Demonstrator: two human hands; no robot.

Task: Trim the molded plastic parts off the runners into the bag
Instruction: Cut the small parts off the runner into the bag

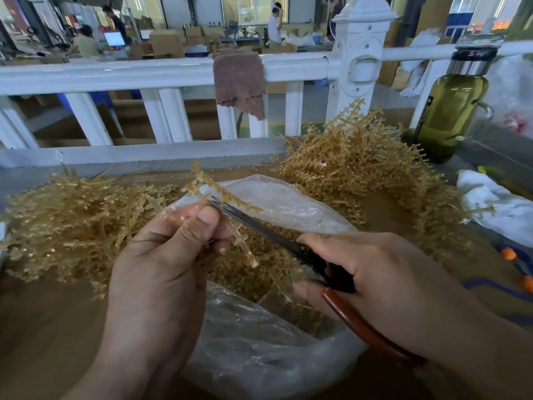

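While we pinch one runner (230, 199) between the thumb and curled fingers (207, 219) of the left hand (161, 261), we hold it tilted above the open mouth of the bag (259, 350). The bag sits at the middle of the near edge of the bench (43, 327). The right hand (380, 272) has its fingers wrapped round the handles of the scissors (274, 236); the blade tips meet the runner just beside the left thumb.

We judge the step in hand to be cutting: one branch carries parts, another looks bare. The next move calls for closing the blades at each stem, with the runner over the bag so that cut pieces drop onto the loose parts (253, 272) inside.

Along the left edge we see bare-looking runners (72, 223) heaped. A studded heap (360, 168) lies toward the far right corner, so much work appears to be left.

We cannot tell whether the blades are parted. One handle is hidden inside the right palm, and single parts are too small to make out.
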